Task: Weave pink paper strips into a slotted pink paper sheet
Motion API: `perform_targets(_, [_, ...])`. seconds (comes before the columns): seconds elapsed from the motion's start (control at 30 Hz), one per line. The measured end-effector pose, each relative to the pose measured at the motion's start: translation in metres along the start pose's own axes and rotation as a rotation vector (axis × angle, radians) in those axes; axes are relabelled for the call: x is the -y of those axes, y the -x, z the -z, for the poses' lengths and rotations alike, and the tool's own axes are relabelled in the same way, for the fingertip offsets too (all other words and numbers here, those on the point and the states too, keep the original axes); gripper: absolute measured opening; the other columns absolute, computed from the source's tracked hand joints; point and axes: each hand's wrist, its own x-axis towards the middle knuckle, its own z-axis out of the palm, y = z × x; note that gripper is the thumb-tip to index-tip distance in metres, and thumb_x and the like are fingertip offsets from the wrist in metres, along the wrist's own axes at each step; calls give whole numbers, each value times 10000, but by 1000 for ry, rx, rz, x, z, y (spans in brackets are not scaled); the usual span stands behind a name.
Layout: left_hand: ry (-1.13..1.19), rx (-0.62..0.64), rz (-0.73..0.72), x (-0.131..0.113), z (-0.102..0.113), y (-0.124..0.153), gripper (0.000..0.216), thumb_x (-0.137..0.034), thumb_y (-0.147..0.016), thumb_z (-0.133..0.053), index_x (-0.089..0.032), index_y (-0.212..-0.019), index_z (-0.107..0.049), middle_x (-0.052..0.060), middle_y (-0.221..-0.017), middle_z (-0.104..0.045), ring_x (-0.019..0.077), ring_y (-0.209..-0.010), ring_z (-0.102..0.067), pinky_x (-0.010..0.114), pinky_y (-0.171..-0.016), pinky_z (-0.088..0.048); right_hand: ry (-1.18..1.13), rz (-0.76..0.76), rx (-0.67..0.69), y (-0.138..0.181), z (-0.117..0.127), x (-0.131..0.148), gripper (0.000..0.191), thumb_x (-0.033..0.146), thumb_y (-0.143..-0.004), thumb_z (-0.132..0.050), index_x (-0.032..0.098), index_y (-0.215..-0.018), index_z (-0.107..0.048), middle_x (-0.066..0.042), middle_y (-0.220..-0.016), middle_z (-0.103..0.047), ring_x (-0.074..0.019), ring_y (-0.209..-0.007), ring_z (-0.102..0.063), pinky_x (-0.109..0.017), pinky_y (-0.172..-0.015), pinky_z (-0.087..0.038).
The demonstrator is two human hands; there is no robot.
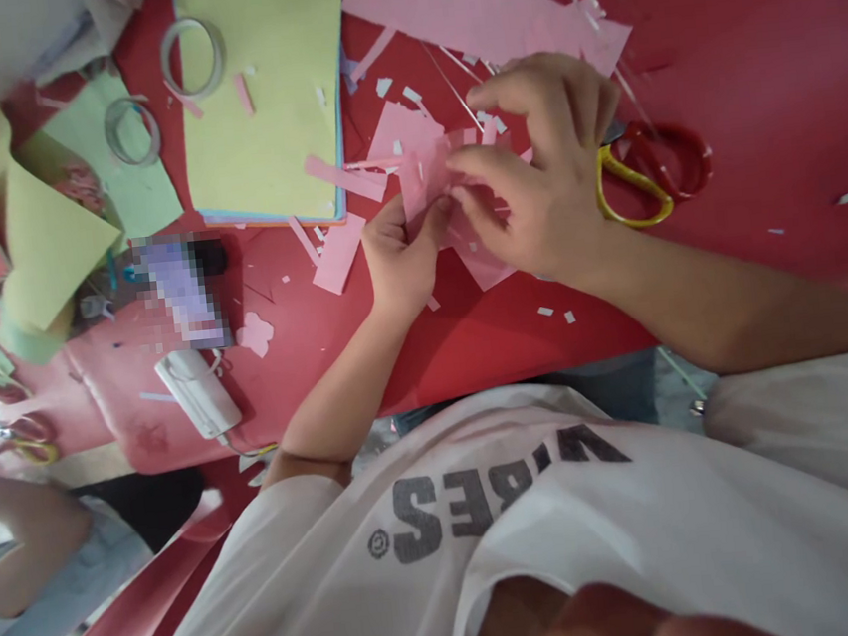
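Note:
My left hand [402, 265] is closed, pinching a small folded piece of pink paper [422, 180] between thumb and fingers. From the right, my right hand [540, 162] reaches over the same piece, with its index finger and thumb at the paper's edge and the other fingers lifted. Blur hides the exact fold. Under and around both hands lie loose pink paper strips [347, 177] and small white scraps [385, 87]. Beside my right wrist rest scissors [636, 188] with one yellow and one red handle loop.
A stack of coloured paper [262, 124] with a tape roll [191, 58] on it lies left of centre. Further left are a second tape roll [132, 131], a white power bank [198, 392] and curled yellow paper [47, 224]. Another person's arm [25, 536] is at lower left.

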Motion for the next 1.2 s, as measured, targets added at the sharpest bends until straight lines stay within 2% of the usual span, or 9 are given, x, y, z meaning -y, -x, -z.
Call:
perform_targets(0.13, [-51, -1, -31, -3, -2, 3, 187, -403, -877, -760, -220, -917, -770, -5, -830, -703, 166, -798, -682, 301, -749, -584, 106, 0, -13, 0, -1, 3, 267, 307, -754, -814, 411, -972, -700, 119, -1433, -558, -276, -1473, -320, -553, -1319, -52])
perform_targets(0.3, [-97, 9, -42, -6, -2, 4, 153, -364, -893, -744, -223, -946, -765, -9, -828, -700, 178, -828, -687, 329, -809, -594, 9, -76, -27, 1, -2, 7, 257, 232, -732, -833, 387, -879, -691, 124, -1380, -595, -256, -1458, -346, -525, -1320, -92])
perform_targets(0.47, [-110, 13, -39, -8, -3, 5, 94, -281, -878, -758, -202, -928, -760, 4, -858, -711, 194, -861, -697, 349, -861, -583, 190, 28, 13, 2, -1, 6, 222, 286, -810, -773, 380, -1002, -713, 108, -1444, -535, -291, -1456, -329, -593, -1306, -91])
perform_targets(0.63, [-55, -29, 47, -11, -6, 6, 97, -164, -824, -797, -196, -905, -756, -3, -834, -693, 226, -952, -709, 370, -910, -578, 78, -63, 23, 3, 0, 6, 228, 270, -743, -830, 385, -902, -716, 112, -1418, -556, -305, -1492, -324, -594, -1282, -269])
perform_targets(0.7, [-40, -36, 75, -13, -7, 7, 101, -145, -820, -796, -194, -898, -753, -5, -823, -685, 235, -975, -709, 373, -907, -580, 121, -47, 37, 3, 0, 4, 221, 281, -764, -813, 398, -924, -715, 114, -1425, -549, -304, -1487, -333, -597, -1294, -244])
perform_targets(0.83, [-42, -28, 78, -15, -7, 8, 96, -178, -828, -796, -197, -913, -754, -4, -829, -681, 240, -984, -709, 379, -913, -582, 198, 1, 66, 1, 2, 2, 209, 276, -799, -784, 404, -942, -700, 128, -1426, -545, -293, -1475, -338, -607, -1329, -79])
perform_targets(1.0, [-60, 23, 70, -15, -4, 8, 106, -277, -837, -802, -211, -900, -749, -5, -835, -683, 244, -991, -706, 390, -915, -594, 78, -75, 42, 0, 4, 7, 210, 243, -744, -840, 371, -809, -687, 136, -1352, -609, -270, -1482, -350, -553, -1323, -203])
perform_targets(1.1, [-58, 10, 84, -15, -4, 8, 141, -299, -825, -816, -216, -912, -743, -2, -854, -687, 243, -1006, -699, 380, -906, -597, 230, 15, 58, 1, 4, 10, 172, 269, -809, -785, 367, -937, -723, 112, -1379, -593, -288, -1437, -383, -576, -1311, -196])
perform_targets(1.2, [-69, -23, 77, -14, -4, 8, 155, -325, -826, -818, -203, -878, -737, 0, -788, -654, 232, -950, -695, 365, -876, -593, 328, 89, 99, 2, 4, 9, 198, 273, -843, -739, 373, -1013, -720, 107, -1416, -556, -294, -1436, -346, -593, -1302, -167])
